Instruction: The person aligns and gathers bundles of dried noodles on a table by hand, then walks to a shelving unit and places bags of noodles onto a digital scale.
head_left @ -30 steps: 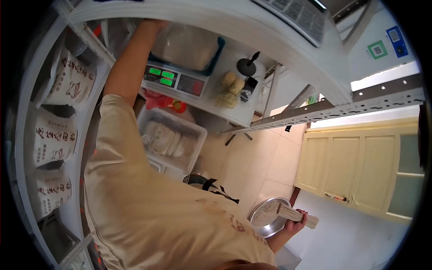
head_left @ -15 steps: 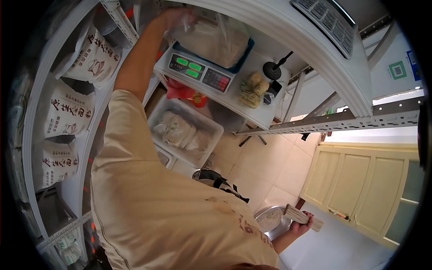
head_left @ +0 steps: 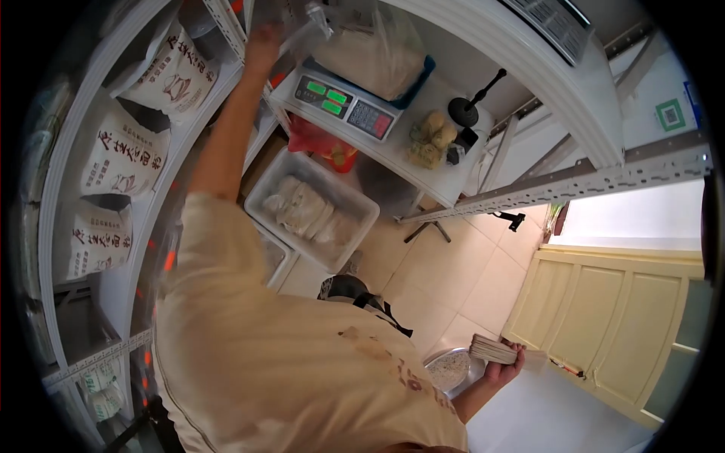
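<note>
At the upper left, my left hand [head_left: 264,44] is closed at the edge of a clear plastic bag [head_left: 306,32]; its fingers are partly blurred. Beside it, another clear bag with pale contents [head_left: 370,57] sits in a blue tray [head_left: 424,75] on a digital scale [head_left: 340,106] with lit green displays. Low on the right, my right hand [head_left: 504,368] grips a bundle of flat, pale dried noodles [head_left: 492,349]. Behind that hand is a metal bowl [head_left: 474,376] holding a pale, crumbly-looking material.
White flour bags [head_left: 124,155] stand on the left shelves. Below the scale shelf [head_left: 423,181] is a plastic tub [head_left: 370,219] with wrapped packs. A bag of yellowish lumps [head_left: 432,140] lies near a black round-based stand [head_left: 464,113]. A cream door [head_left: 596,309] is at right.
My left hand has moved left and slightly down, with clear plastic stretching from it. My right hand still holds the noodles, shifted slightly. The whole view has tilted a little.
</note>
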`<state>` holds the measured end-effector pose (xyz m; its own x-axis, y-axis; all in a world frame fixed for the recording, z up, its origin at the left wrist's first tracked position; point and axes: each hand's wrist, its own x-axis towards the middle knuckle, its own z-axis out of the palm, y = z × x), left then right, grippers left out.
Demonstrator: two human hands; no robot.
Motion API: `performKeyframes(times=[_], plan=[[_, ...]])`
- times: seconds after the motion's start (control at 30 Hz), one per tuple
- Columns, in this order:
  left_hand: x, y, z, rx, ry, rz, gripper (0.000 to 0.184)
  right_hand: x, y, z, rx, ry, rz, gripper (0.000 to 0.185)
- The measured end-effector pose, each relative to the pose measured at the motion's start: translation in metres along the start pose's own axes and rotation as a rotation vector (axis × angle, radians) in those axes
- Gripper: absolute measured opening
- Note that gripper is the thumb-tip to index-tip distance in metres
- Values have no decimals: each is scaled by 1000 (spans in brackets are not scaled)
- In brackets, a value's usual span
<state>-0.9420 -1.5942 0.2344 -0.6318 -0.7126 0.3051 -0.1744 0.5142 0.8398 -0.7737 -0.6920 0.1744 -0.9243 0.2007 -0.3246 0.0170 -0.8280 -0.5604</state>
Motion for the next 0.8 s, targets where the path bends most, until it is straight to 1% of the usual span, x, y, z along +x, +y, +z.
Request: performKeyframes(times=[0.03, 0.07, 0.13, 0.17, 0.2, 0.23, 0.27, 0.3, 0.33, 0.37, 0.4, 0.43, 0.47, 0.5, 0.53, 0.6, 0.63, 0.67, 0.73, 0.77, 0.8], plan=[[-53, 11, 5, -371, -83, -17, 35, -3, 9, 18, -88, 64, 21, 12], [-123, 52, 10, -441, -301, -45, 27, -3, 14, 28, -180, 134, 39, 12], [-243, 85, 46, -297, -900, -125, 31, 11, 29, 8, -274, -15, 169, 20], [-316, 96, 68, -426, -1105, -166, 40, 8, 43, 27, -292, -143, 288, 22], [-378, 98, 91, -607, -1351, -338, 48, 11, 61, 35, -287, -245, 394, 22], [-430, 122, 100, -597, -1421, -396, 51, 12, 78, 46, -360, -326, 506, 20], [-471, 142, 110, -592, -1499, -452, 54, -1, 96, 74, -442, -279, 571, 21], [-497, 144, 123, -595, -1525, -460, 54, 4, 115, 75, -519, -342, 657, 21], [-529, 139, 136, -704, -1551, -504, 60, 2, 129, 85, -486, -360, 793, 24], [-550, 137, 142, -812, -1553, -541, 67, -4, 142, 97, -498, -422, 834, 26], [-551, 145, 135, -799, -1539, -525, 67, -3, 159, 115, -498, -519, 872, 28], [-552, 155, 118, -823, -1422, -701, 63, -5, 168, 125, -488, -542, 882, 28], [-558, 160, 103, -851, -1290, -877, 59, -12, 175, 132, -484, -628, 935, 29], [-569, 133, 106, -926, -1282, -895, 58, -20, 182, 136, -481, -715, 986, 29], [-575, 136, 93, -926, -1257, -895, 58, -29, 189, 138, -481, -732, 1003, 29], [-575, 143, 71, -888, -1126, -856, 58, -41, 206, 145, -587, -886, 1137, 29], [-573, 148, 59, -910, -1104, -846, 57, -47, 216, 149, -617, -946, 1155, 30], [-572, 149, 49, -916, -1077, -829, 57, -55, 225, 153, -625, -976, 1161, 30], [-573, 146, 30, -843, -977, -873, 58, -75, 242, 159, -784, -930, 1198, 30], [-575, 139, 23, -851, -960, -867, 58, -80, 251, 161, -736, -954, 1227, 33], [-574, 132, 17, -946, -937, -899, 54, -86, 261, 162, -749, -970, 1231, 33]])
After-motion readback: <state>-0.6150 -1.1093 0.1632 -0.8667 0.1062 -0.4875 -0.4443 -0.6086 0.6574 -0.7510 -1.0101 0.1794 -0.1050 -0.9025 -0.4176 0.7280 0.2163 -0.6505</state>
